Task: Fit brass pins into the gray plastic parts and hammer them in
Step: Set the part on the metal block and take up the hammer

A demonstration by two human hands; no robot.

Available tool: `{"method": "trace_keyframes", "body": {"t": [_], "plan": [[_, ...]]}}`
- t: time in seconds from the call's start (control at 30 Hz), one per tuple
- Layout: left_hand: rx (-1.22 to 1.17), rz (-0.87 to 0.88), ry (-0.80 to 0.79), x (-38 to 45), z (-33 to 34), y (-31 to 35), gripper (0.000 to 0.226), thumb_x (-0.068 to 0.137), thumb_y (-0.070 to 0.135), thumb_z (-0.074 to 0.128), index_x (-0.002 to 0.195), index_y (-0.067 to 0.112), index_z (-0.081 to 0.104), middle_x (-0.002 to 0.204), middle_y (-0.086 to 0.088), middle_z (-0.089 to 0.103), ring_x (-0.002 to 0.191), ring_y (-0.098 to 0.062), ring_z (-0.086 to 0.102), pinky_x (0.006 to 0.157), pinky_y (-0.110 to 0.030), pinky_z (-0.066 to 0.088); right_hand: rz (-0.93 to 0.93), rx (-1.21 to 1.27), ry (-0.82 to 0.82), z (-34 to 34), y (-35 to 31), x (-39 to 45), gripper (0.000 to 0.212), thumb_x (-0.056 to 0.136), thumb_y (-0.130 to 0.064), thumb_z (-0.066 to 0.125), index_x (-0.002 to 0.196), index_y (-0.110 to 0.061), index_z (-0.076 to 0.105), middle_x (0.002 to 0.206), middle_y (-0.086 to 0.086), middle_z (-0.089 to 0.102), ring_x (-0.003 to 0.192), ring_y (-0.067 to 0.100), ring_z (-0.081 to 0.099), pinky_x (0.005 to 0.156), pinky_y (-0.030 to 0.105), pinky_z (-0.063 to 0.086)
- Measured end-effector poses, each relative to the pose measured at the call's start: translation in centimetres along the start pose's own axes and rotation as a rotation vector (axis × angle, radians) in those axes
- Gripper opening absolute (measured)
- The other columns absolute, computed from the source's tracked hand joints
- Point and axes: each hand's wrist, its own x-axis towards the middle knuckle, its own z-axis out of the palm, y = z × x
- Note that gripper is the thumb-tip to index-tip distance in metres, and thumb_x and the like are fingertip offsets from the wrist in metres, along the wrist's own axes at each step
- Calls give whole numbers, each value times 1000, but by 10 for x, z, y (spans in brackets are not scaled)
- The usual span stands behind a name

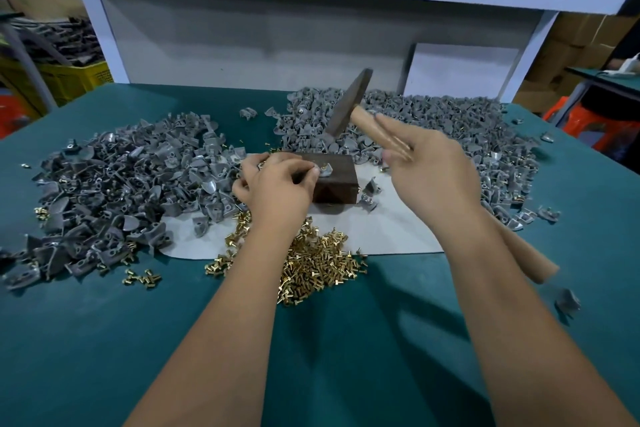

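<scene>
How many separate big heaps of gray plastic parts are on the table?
2. One heap lies left of the dark block; the other heap spreads behind and right of it, under the raised hammer. Loose strays lie around both.

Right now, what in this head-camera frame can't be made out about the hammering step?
- Pin seating: the gray part on the block is too small, partly behind the left hand.
- Right hand fingers on the hammer: motion-blurred.
- Hammer handle middle: hidden by the right forearm.
</scene>
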Motion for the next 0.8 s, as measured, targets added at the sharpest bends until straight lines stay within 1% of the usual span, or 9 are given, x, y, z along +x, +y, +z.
{"method": "trace_keyframes", "body": {"t": [0.03, 0.1, 0.17, 0.3, 0.37, 0.43, 0.57, 0.7, 0.8], "plan": [[-7, -3, 5, 1, 0, 0, 13, 86, 47, 69, 87, 36, 76, 115, 25, 62, 127, -14, 25, 95, -36, 11, -9, -16, 12, 0, 0, -2, 47, 95, -33, 53, 130, -62, 42, 103, -10, 67, 79, 18, 57, 58, 27, 39], [1, 4, 6, 1, 1, -1, 11, 87, 45, 69, 86, 37, 76, 114, 24, 63, 127, -14, 26, 98, -40, 13, -56, -132, -54, 1, -2, -6, 48, 96, -33, 52, 131, -62, 39, 107, -6, 68, 88, 23, 61, 64, 29, 41], [20, 1, -1, 1, 2, -1, 11, 88, 44, 68, 88, 37, 76, 113, 25, 62, 127, -14, 26, 99, -42, 14, -121, -249, -103, 3, -6, -6, 48, 96, -33, 53, 132, -62, 39, 108, -4, 68, 93, 26, 63, 62, 30, 39], [-37, -26, 21, 1, 2, -1, 11, 86, 45, 69, 87, 36, 76, 96, 36, 49, 127, -9, 21, 106, -46, 15, -129, -224, 35, 1, -10, -4, 50, 96, -33, 52, 135, -60, 36, 101, -3, 70, 82, 22, 61, 58, 29, 40], [8, -15, 0, 1, 2, -1, 13, 87, 47, 67, 89, 37, 75, 108, 30, 58, 130, -13, 24, 105, -47, 15, -157, -263, -14, 6, -9, -7, 51, 96, -31, 52, 136, -59, 36, 104, -2, 70, 88, 25, 64, 61, 31, 42], [40, -11, -11, 1, 1, -1, 14, 88, 47, 66, 91, 37, 75, 115, 25, 61, 130, -15, 25, 103, -47, 17, -185, -318, -67, 8, -10, -9, 51, 96, -30, 52, 135, -58, 37, 106, -1, 69, 94, 28, 64, 63, 32, 39], [-13, -39, 4, 1, 3, 0, 14, 87, 47, 67, 88, 36, 76, 110, 27, 60, 131, -13, 24, 105, -47, 16, -148, -252, 82, 5, -11, -7, 52, 96, -31, 52, 137, -58, 35, 99, -1, 71, 86, 27, 65, 60, 31, 40], [9, -41, -13, 1, 2, 0, 11, 87, 48, 67, 84, 39, 74, 116, 26, 61, 130, -14, 24, 100, -45, 16, -180, -343, -62, 7, -7, -12, 51, 97, -30, 51, 138, -56, 36, 109, 0, 69, 96, 29, 64, 64, 32, 39], [13, -37, -3, 1, 3, 0, 13, 87, 48, 67, 86, 38, 75, 115, 26, 61, 130, -14, 24, 98, -44, 15, -173, -298, 22, 4, -8, -8, 51, 97, -30, 51, 138, -57, 35, 103, 0, 69, 90, 28, 64, 59, 30, 37]]}}
